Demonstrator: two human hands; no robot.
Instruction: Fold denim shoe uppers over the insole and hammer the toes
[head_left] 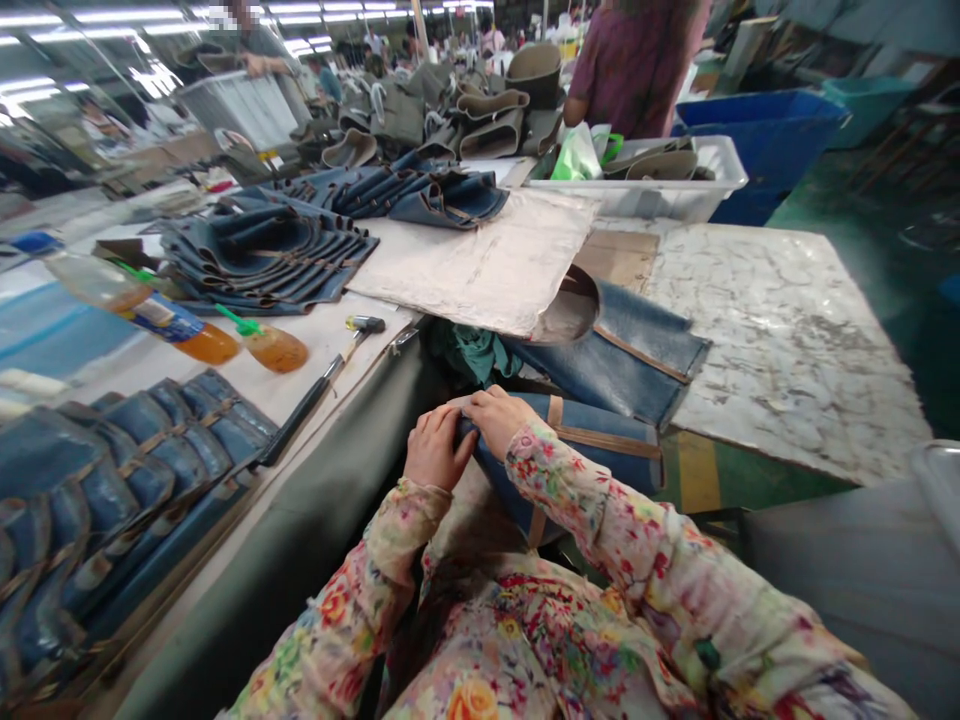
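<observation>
A blue leather boot shaft [607, 425] with a brown strip down its length lies across my lap. My left hand [436, 450] has its fingers bent over the near left end of this piece, with the thumb against its edge. Right beside it, my right hand [495, 415] pinches the same edge; the fingertips of both hands almost meet. What lies under the fingertips is hidden. Just beyond my hands, a second blue boot shaft [630, 340] rests with its curved opening towards the board. A crumpled green cloth [480, 355] is tucked below the table edge.
On the left table are stacked blue shafts [270, 250], more shafts [150, 450], an orange-liquid bottle [169, 320], a small green-tipped bottle [274, 347] and a hammer [365, 324]. A white board [480, 260] overhangs the gap. Behind stand a white bin [705, 205] and a person [637, 70].
</observation>
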